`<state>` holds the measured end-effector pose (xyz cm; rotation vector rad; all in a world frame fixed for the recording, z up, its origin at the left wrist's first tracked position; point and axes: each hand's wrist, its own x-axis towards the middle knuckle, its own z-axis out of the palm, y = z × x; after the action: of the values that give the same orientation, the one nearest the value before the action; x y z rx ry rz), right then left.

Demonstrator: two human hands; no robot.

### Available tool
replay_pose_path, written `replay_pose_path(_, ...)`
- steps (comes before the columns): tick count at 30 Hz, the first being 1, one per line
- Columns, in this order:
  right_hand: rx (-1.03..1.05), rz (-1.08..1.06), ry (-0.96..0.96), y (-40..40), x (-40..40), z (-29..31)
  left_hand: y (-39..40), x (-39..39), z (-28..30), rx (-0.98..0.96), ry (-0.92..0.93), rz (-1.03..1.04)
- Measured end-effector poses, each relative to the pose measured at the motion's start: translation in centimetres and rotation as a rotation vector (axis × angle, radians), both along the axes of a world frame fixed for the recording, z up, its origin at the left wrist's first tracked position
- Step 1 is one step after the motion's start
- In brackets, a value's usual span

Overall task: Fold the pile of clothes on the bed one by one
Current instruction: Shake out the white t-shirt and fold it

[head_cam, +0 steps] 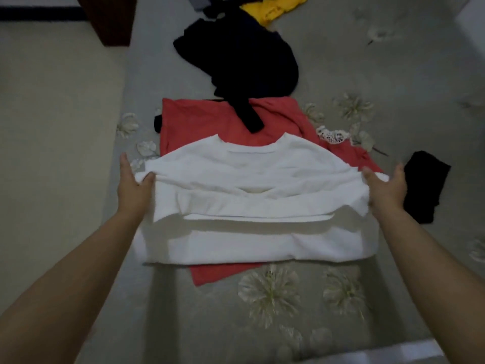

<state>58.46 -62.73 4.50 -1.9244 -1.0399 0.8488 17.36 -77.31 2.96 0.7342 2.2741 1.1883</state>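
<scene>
A white shirt (252,179) lies partly folded in the middle of the bed, its collar pointing away from me. My left hand (135,186) grips its left edge, thumb on top of the cloth. My right hand (385,190) grips the right edge the same way. The held upper part is raised a little above the lower fold. Under the shirt lies a red garment (207,122), spread flat.
A dark navy garment (244,56) lies crumpled beyond the red one, a yellow garment (275,7) at the far end. A small black cloth (423,185) sits right of my right hand. The grey floral bedsheet (288,311) covers the bed; the floor (52,127) is left.
</scene>
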Motion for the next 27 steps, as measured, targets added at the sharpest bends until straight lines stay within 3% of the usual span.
replay_pose_path(2,-0.071,-0.096,0.144,3.4,-1.4,-1.6,3.7,-2.1,-1.1,0.003,-0.254,0.149)
replay_pose_path(4,-0.146,-0.085,0.242,4.9,-2.6,-3.6,5.9,-3.0,-2.4,0.050,-0.626,0.234)
replay_pose_path(7,-0.168,-0.035,0.256,4.8,-3.6,-6.2,7.0,-2.2,-4.7,0.016,-0.803,0.254)
replay_pose_path(11,-0.276,0.084,0.121,4.9,-4.4,-8.2,8.5,-0.9,-7.1,0.024,-0.636,0.154)
replay_pose_path(14,-0.254,0.094,0.053,7.0,-5.7,-8.7,10.9,-1.1,-8.1,-0.092,-0.491,0.148)
replay_pose_path(17,-0.301,0.143,-0.140,10.0,-6.8,-8.3,13.1,-2.1,-8.8,-0.310,-0.245,0.115)
replay_pose_path(21,-0.479,0.085,0.017,12.8,-6.3,-8.7,14.5,-3.1,-9.6,-0.432,-0.173,0.139)
replay_pose_path(23,-0.411,0.014,0.044,13.0,-5.8,-8.7,14.5,-2.8,-9.2,-0.362,-0.112,0.183)
replay_pose_path(24,-0.335,-0.047,0.067,13.3,-5.5,-8.5,14.6,-2.6,-8.9,-0.239,-0.125,0.220)
replay_pose_path(27,-0.101,-0.226,0.280,14.8,-4.8,-7.0,15.6,-2.8,-7.7,0.173,-0.361,0.378)
